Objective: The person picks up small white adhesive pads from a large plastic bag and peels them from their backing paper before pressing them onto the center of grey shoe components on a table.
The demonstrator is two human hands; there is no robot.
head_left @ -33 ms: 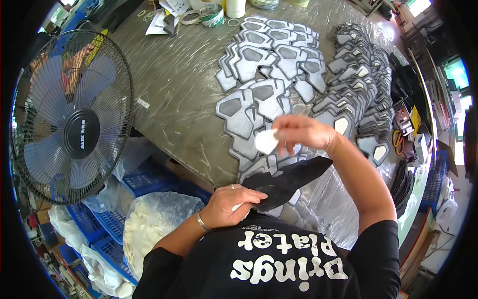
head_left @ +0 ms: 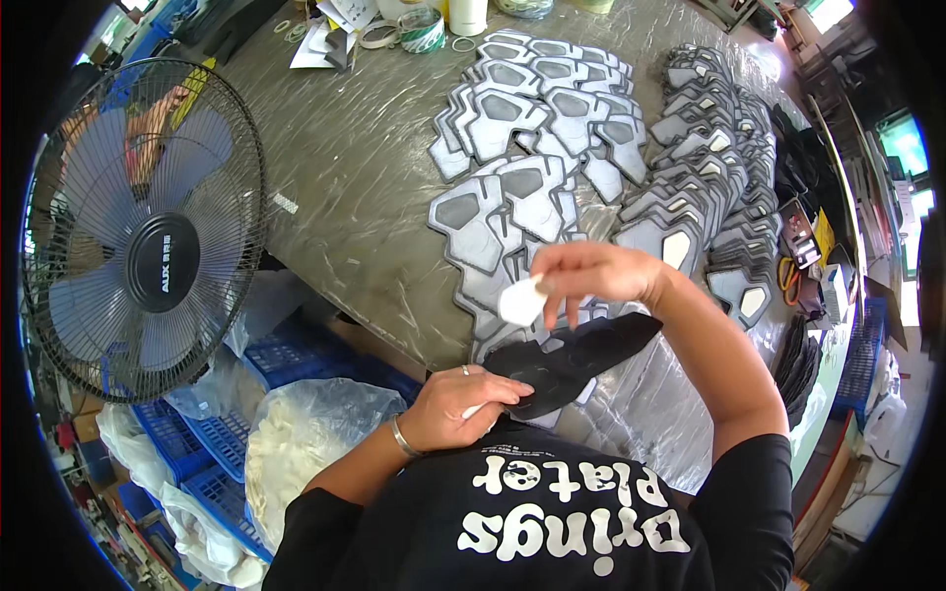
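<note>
My right hand [head_left: 599, 276] is closed in a pinch on a small white many-sided pad [head_left: 519, 303], held above the table. Below it lies a dark, pointed flat piece [head_left: 581, 366], close in front of my body. The thumb and fingers of my left hand [head_left: 455, 406] grip its left end. A bit of something white [head_left: 473, 410] also shows between the left fingers, too little to name. Beyond my hands, grey-and-white shaped panels [head_left: 537, 192] lie overlapping in rows, partly covered by my right hand.
Stacks of similar panels with cream inserts [head_left: 705, 167] stand at the right, near orange-handled scissors [head_left: 787, 281]. A large fan [head_left: 163, 251] is at the left. Blue crates [head_left: 212, 443] and a plastic bag of pale pieces [head_left: 301, 443] sit below the table edge. Tape rolls [head_left: 422, 30] lie at the back.
My right hand has shifted slightly left and down with the white pad, which has turned a little. My left hand stays in place on the dark piece.
</note>
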